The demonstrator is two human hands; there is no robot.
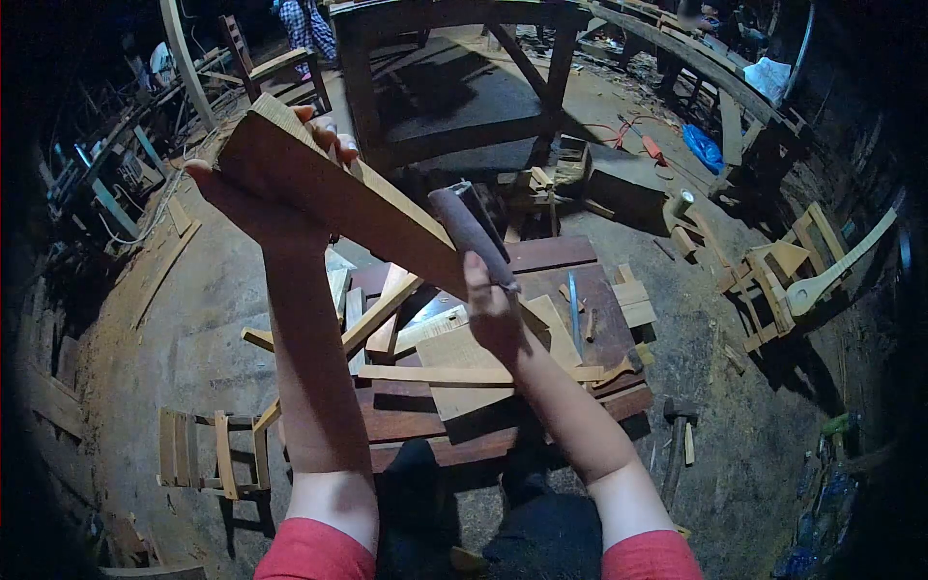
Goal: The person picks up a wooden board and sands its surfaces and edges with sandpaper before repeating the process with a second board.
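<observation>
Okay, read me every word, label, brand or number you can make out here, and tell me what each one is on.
No text can be read in this picture.
Pale board on the low table: small dark marks, too small to tell whether they are writing.
Blue bag on the floor: too blurred to show any print.
Plank in the hands: no lettering visible.

A blue bundle [703, 148] lies on the floor [208, 338] near an orange cord [653, 149].
</observation>
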